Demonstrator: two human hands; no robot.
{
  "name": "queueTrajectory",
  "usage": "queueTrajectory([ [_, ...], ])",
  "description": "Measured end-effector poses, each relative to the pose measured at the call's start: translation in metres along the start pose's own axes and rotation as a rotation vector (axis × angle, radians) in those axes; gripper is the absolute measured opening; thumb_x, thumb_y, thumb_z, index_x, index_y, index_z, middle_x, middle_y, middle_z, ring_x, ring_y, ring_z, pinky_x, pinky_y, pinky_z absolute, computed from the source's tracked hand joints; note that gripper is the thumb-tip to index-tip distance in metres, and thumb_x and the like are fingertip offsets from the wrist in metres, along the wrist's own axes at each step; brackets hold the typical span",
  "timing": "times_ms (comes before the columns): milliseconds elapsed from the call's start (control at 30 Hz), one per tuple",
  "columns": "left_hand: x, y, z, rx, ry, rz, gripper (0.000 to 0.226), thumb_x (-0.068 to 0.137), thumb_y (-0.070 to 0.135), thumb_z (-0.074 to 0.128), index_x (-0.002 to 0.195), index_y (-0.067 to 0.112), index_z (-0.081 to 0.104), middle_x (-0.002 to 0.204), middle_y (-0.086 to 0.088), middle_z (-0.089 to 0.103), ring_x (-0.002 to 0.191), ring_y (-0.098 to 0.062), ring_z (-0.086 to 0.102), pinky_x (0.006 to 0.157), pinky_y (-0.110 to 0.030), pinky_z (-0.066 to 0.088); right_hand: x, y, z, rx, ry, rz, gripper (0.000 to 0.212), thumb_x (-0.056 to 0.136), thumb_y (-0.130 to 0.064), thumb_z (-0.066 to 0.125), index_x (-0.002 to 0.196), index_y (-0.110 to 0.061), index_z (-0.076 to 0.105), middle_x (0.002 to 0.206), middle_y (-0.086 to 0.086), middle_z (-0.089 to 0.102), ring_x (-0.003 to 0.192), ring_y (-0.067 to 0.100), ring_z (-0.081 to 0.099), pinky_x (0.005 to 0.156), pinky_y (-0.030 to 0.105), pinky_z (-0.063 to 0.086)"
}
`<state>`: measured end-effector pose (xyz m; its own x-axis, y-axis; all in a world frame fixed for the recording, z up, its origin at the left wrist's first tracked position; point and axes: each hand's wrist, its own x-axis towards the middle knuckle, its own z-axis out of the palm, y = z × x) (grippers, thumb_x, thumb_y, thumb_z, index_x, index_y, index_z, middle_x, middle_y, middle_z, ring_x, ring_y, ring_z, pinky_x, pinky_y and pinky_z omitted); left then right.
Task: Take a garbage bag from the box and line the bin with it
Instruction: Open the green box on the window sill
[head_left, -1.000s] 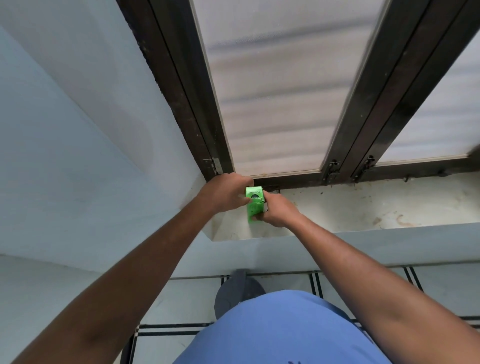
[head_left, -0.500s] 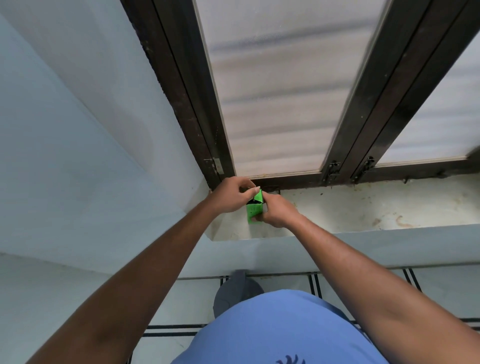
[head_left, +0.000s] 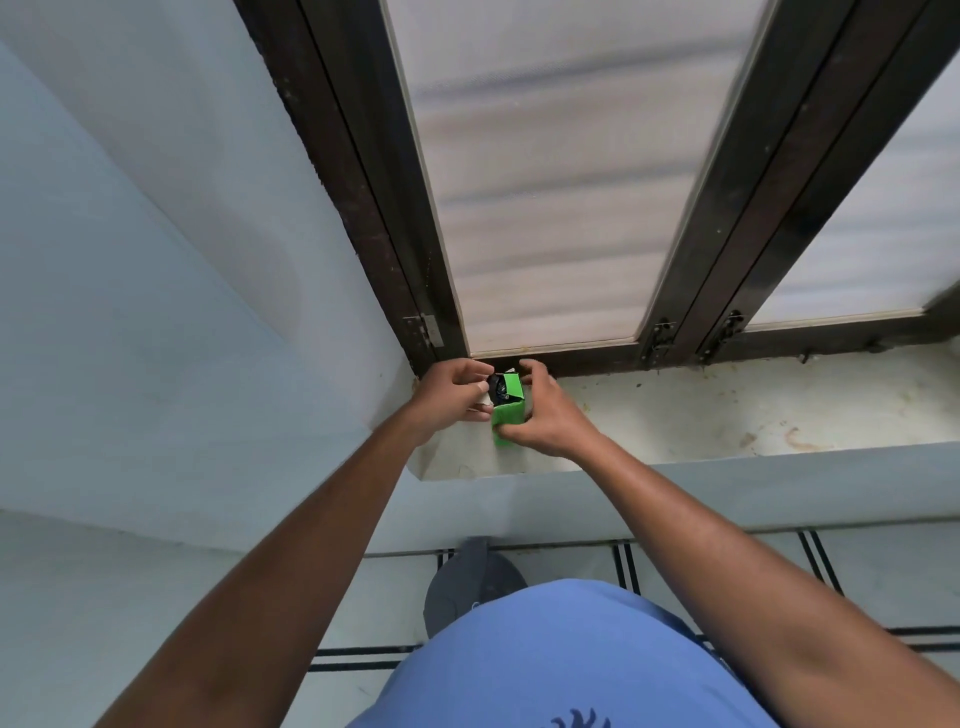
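Note:
A small green box (head_left: 508, 417) stands upright on the stained window sill (head_left: 727, 415), at its left end. My right hand (head_left: 545, 413) wraps around the box's right side and holds it. The box's top is open, and a black roll of garbage bags (head_left: 500, 387) shows inside. My left hand (head_left: 451, 391) is at the box's top left, with its fingers pinching the white flap beside the black roll. No bin is in view.
A dark-framed window (head_left: 545, 182) with frosted panes rises right behind the sill. A pale wall (head_left: 156, 260) closes in on the left. Below the sill are the tiled floor with black lines (head_left: 623, 566), my blue shirt and a dark shoe (head_left: 470, 582).
The green box's top was closed a second ago. My left hand has pulled the flap open, and the black roll inside now shows. My right hand has kept its hold.

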<state>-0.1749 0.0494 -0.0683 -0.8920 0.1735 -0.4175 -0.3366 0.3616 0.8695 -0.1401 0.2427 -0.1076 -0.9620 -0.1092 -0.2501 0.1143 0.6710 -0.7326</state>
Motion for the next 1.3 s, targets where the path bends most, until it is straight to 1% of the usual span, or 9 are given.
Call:
queueTrajectory([
  [167,-0.004,-0.01,0.003,-0.018,0.024,0.028,0.027,0.108,0.003,0.064,0.133,0.011,0.073,0.126,-0.009,0.073,0.093,-0.022,0.08,0.075,-0.027,0.068,-0.026,-0.006,0.001,0.069,0.21,-0.102,0.09,0.087,-0.064,0.079,0.163,-0.039,0.038,0.142,-0.01,0.059,0.108,0.01,0.07,0.087,0.037,0.064],
  [467,-0.004,-0.017,0.005,-0.032,0.041,0.016,0.027,0.109,0.004,0.064,0.134,0.008,0.071,0.128,-0.011,0.073,0.091,-0.023,0.08,0.073,-0.025,0.067,-0.029,-0.006,-0.003,0.196,0.421,-0.085,0.04,0.11,-0.035,0.067,0.148,-0.033,0.058,0.112,-0.008,0.075,0.073,0.008,0.076,0.077,0.04,0.066],
  [633,-0.007,-0.023,0.007,-0.048,0.031,0.007,0.023,0.108,0.005,0.065,0.128,0.012,0.073,0.133,-0.013,0.072,0.102,-0.031,0.081,0.09,-0.043,0.069,-0.032,-0.001,0.007,0.241,0.44,-0.049,0.02,0.106,-0.026,0.07,0.123,-0.03,0.081,0.114,-0.007,0.079,0.084,0.01,0.078,0.083,0.05,0.067],
  [700,-0.009,-0.024,0.008,-0.065,0.025,0.005,0.022,0.108,0.003,0.064,0.127,0.011,0.073,0.134,-0.014,0.071,0.108,-0.034,0.079,0.09,-0.042,0.069,-0.036,-0.004,0.009,0.221,0.409,-0.022,0.027,0.102,-0.028,0.07,0.126,-0.022,0.082,0.129,-0.005,0.077,0.096,0.007,0.074,0.093,0.047,0.066],
  [767,-0.011,-0.025,0.009,-0.059,0.023,0.014,0.022,0.107,0.003,0.065,0.126,0.012,0.073,0.135,-0.014,0.071,0.115,-0.035,0.076,0.088,-0.04,0.069,-0.042,-0.007,0.013,0.201,0.339,-0.009,0.052,0.092,-0.048,0.072,0.137,-0.024,0.078,0.146,-0.005,0.067,0.118,0.01,0.07,0.103,0.044,0.063],
  [867,-0.015,-0.025,0.008,0.153,0.077,0.092,0.025,0.102,0.013,0.076,0.127,0.015,0.074,0.125,-0.004,0.074,0.116,-0.023,0.072,0.085,-0.025,0.06,-0.048,-0.003,0.024,0.163,0.29,-0.033,0.074,0.082,-0.06,0.08,0.149,-0.03,0.067,0.144,-0.011,0.064,0.123,0.01,0.064,0.101,0.034,0.058],
  [1033,-0.021,-0.026,0.005,0.411,0.13,0.179,0.029,0.098,0.016,0.08,0.125,0.015,0.07,0.119,-0.003,0.069,0.112,-0.025,0.069,0.09,-0.029,0.052,-0.045,0.001,0.032,0.13,0.313,-0.039,0.063,0.091,-0.039,0.085,0.15,-0.037,0.063,0.134,-0.012,0.074,0.115,0.012,0.069,0.097,0.039,0.062],
  [1200,-0.038,-0.005,0.003,0.904,0.353,0.659,0.037,0.097,0.03,0.076,0.132,0.019,0.074,0.119,-0.004,0.057,0.11,-0.024,0.053,0.091,-0.036,0.045,-0.043,-0.007,0.032,0.108,0.305,-0.024,0.062,0.092,-0.038,0.084,0.15,-0.037,0.063,0.134,-0.01,0.075,0.116,0.014,0.07,0.096,0.04,0.062],
  [1300,-0.044,0.019,0.004,1.057,0.448,0.638,0.046,0.1,0.03,0.075,0.142,0.013,0.07,0.119,-0.009,0.063,0.108,-0.031,0.058,0.09,-0.044,0.049,-0.04,-0.007,0.034,0.073,0.29,-0.015,0.065,0.092,-0.041,0.084,0.152,-0.039,0.06,0.136,-0.009,0.075,0.119,0.015,0.069,0.096,0.041,0.062],
])
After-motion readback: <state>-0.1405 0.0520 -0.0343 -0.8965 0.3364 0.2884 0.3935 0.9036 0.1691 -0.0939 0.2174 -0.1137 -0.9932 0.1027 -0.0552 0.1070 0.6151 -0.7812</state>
